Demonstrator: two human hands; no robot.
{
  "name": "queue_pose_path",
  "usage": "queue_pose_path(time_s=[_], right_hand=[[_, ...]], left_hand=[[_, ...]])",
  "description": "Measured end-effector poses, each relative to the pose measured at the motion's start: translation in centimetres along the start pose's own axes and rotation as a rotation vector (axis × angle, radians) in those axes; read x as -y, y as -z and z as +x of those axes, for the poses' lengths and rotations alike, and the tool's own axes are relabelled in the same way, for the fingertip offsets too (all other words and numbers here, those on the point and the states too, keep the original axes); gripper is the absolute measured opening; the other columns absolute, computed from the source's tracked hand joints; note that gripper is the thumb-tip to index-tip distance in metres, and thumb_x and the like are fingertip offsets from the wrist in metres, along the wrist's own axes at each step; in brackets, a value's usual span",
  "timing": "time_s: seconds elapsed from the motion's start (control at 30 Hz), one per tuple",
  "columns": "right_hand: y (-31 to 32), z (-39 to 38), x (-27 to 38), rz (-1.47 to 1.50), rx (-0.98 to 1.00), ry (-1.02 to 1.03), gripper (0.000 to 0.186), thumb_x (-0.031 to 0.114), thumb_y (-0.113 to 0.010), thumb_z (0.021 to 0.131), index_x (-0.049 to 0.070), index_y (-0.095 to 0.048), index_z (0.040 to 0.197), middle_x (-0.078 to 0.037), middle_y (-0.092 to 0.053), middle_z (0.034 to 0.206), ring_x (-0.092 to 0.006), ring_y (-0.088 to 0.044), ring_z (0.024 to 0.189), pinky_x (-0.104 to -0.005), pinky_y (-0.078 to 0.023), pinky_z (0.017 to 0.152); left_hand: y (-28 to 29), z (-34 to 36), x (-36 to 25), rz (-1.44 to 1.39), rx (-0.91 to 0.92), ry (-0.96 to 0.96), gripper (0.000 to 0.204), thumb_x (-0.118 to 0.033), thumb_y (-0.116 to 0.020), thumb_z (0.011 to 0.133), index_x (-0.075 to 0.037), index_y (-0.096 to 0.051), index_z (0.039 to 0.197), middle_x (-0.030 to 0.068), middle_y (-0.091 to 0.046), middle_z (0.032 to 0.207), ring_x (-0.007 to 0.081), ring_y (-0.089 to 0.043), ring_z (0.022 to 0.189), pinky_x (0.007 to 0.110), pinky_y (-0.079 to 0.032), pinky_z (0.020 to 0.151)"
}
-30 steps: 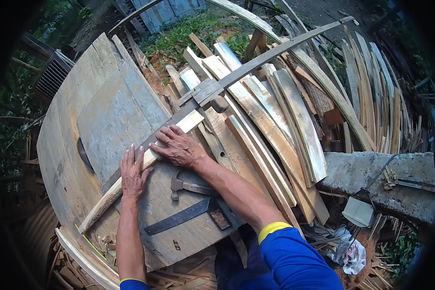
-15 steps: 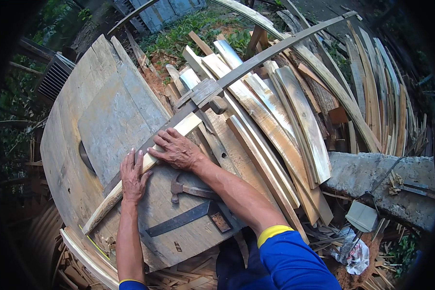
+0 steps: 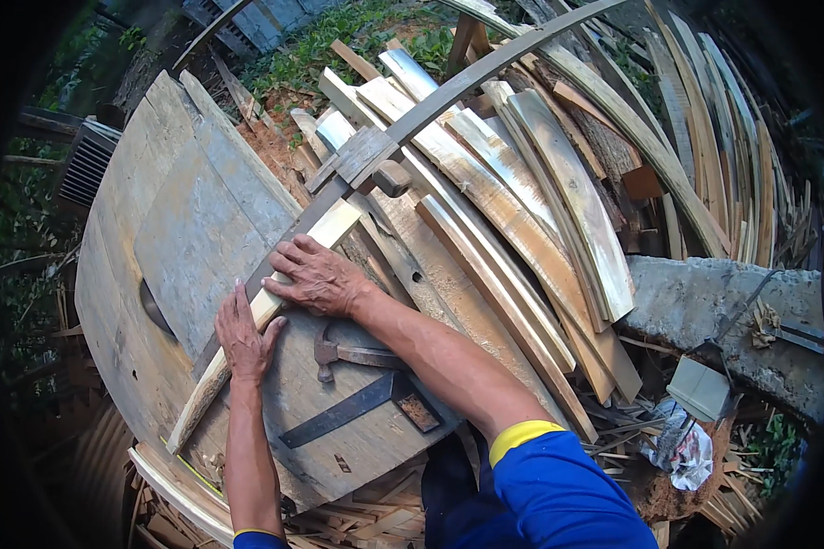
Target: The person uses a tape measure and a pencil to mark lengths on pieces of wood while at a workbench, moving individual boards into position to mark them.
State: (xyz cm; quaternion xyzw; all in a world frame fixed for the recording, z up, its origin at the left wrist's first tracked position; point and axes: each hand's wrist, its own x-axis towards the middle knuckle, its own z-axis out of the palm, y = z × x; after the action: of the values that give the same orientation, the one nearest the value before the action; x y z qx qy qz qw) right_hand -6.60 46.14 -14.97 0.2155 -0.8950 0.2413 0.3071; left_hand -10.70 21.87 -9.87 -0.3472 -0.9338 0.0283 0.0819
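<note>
A pale wooden strip [image 3: 341, 223] lies slantwise on a worn wooden tabletop [image 3: 110, 274], alongside a dark wooden bar [image 3: 325, 209]. My left hand [image 3: 243, 340] rests on the strip's middle, with its fingers over the far side and its thumb on the near side. Just beyond it, my right hand [image 3: 319, 279] bends its fingers over the same strip. Close under my right forearm lie a claw hammer [image 3: 325, 353] and a dark angled metal piece [image 3: 343, 412]. A dark curved edge [image 3: 154, 306] shows in a slot of the tabletop, left of my hands.
A wooden block [image 3: 364, 156] and a rounded wooden knob [image 3: 393, 178] sit at the bar's far part. Curved planks [image 3: 572, 206] are piled to the right. A concrete beam [image 3: 732, 297] stands at far right. Wood scraps [image 3: 375, 512] cover the ground below the table.
The view has shifted a little. Both hands stay on the strip, and its far end now shows a broader bright face, as if slightly turned.
</note>
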Motion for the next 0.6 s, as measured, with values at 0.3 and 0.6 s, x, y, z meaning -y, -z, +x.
queue_pose_path(time_s=[0.3, 0.6], right_hand=[[-0.6, -0.1, -0.2, 0.059, -0.063, -0.006, 0.045, 0.025, -0.059, 0.088, 0.017, -0.057, 0.132, -0.015, -0.053, 0.127, -0.0315, -0.049, 0.127, -0.0472, -0.038, 0.110], [0.4, 2.2, 0.5, -0.122, 0.272, -0.031, 0.060, 0.039, -0.059, 0.093, 0.018, -0.050, 0.148, -0.020, -0.050, 0.143, -0.0361, -0.046, 0.138, -0.0553, -0.022, 0.124]], left_hand=[[-0.3, -1.0, 0.8, 0.084, -0.048, 0.083, 0.104, -0.064, -0.074, 0.078, 0.002, -0.038, 0.151, 0.0234, -0.054, 0.134, 0.0422, -0.051, 0.121, 0.053, -0.038, 0.107], [-0.9, -1.9, 1.4, 0.119, -0.079, 0.112, 0.102, -0.075, -0.071, 0.071, 0.001, -0.049, 0.136, 0.0177, -0.057, 0.124, 0.0374, -0.054, 0.114, 0.052, -0.041, 0.102]])
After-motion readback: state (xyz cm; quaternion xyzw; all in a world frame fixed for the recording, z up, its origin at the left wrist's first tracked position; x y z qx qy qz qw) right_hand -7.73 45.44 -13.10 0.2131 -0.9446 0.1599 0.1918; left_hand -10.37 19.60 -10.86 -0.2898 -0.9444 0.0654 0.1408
